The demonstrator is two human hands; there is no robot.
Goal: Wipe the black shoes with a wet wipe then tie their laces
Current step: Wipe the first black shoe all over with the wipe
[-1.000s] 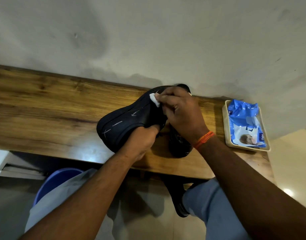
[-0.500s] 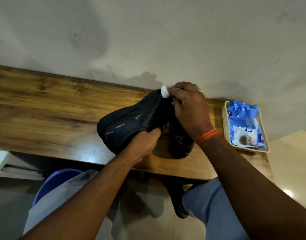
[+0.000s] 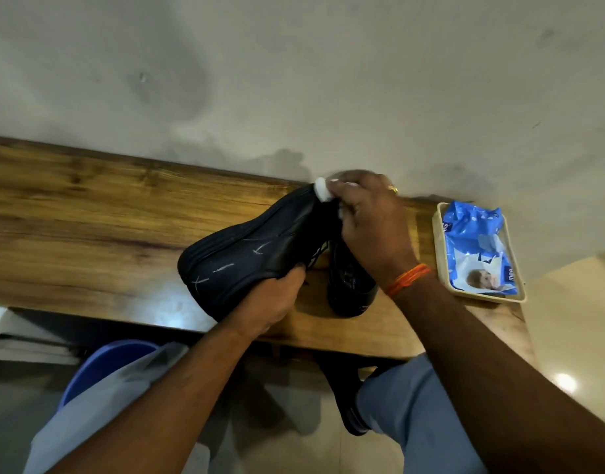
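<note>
- Black shoe tipped sole-out near shelf back edge; L hand grips its side.
- R hand pinches wipe at end; press firm, short strokes w/ shoe braced.

The place looks like a room in a home. A wood-grain table stands flush against a plain, smudged plaster wall. On its right end a cream tray holds a blue pack of baby wipes. Below the table's edge sit a blue plastic bucket and a glossy tiled floor that reflects a ceiling light.
</note>
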